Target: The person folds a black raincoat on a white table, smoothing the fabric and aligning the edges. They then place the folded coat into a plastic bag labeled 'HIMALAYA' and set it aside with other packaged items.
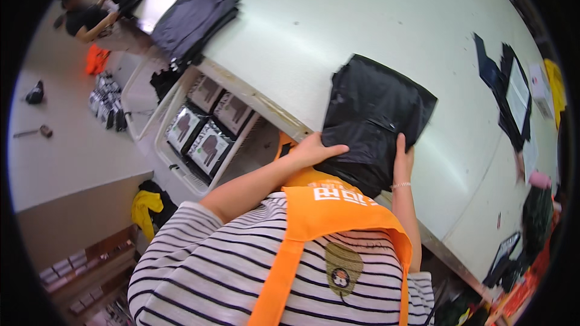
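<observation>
A glossy black folded bundle (pixel 377 105), like plastic sheeting or packed fabric, lies on the white table (pixel 275 42) and reaches over its near edge toward me. My left hand (pixel 317 150) grips its near left corner, thumb across the top and the other fingers mostly hidden. On the near right side, my right hand (pixel 403 160) holds the bundle with one digit pointing up along its edge; the rest of those fingers are out of sight. The part of the bundle nearest my orange apron (pixel 338 205) sags between my two wrists.
Left of the table stands a white basket (pixel 202 184) with several black packages (pixel 209 148). Dark folded stacks (pixel 193 24) lie on the table's far left, where another person (pixel 90 21) works. Dark pieces with a paper sheet (pixel 518 96) and a small white box (pixel 539 89) are at right.
</observation>
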Available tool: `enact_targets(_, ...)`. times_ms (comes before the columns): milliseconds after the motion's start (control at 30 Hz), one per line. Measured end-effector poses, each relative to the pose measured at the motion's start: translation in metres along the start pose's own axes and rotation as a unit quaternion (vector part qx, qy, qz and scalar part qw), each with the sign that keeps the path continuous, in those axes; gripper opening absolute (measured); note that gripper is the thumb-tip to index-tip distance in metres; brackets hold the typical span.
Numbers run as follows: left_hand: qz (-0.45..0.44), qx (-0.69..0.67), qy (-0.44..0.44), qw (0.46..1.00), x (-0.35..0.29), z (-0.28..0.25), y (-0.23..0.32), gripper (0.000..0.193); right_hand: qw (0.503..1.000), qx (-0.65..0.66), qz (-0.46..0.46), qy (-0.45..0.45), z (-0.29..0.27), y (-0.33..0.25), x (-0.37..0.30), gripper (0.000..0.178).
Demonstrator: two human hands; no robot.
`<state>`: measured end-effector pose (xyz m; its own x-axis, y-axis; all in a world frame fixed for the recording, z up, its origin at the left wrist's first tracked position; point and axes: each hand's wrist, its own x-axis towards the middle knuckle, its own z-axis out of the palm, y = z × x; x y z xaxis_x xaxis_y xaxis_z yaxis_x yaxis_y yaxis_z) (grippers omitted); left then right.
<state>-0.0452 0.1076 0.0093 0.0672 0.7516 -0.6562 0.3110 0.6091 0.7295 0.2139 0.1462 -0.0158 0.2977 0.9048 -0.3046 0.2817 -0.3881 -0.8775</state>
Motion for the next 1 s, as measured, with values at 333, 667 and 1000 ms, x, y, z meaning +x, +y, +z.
enact_targets(333,0.089,0.196,0.161,0.963,0.008,0.009,0.026,0.062,0.928,-0.307,-0.213,-0.006,0.028,-0.047,-0.041,0.084)
enact_targets(667,0.217,0.256,0.224,0.915,0.073,0.003,0.033,0.026,0.851,-0.5,-0.128,-0.092,0.121,-0.147,-0.018,0.089)
enact_targets(1000,0.275,-0.105,-0.102,0.95,0.046,-0.05,0.015,0.072,0.621,-0.764,-0.153,-0.088,0.204,-0.18,-0.012,0.097)
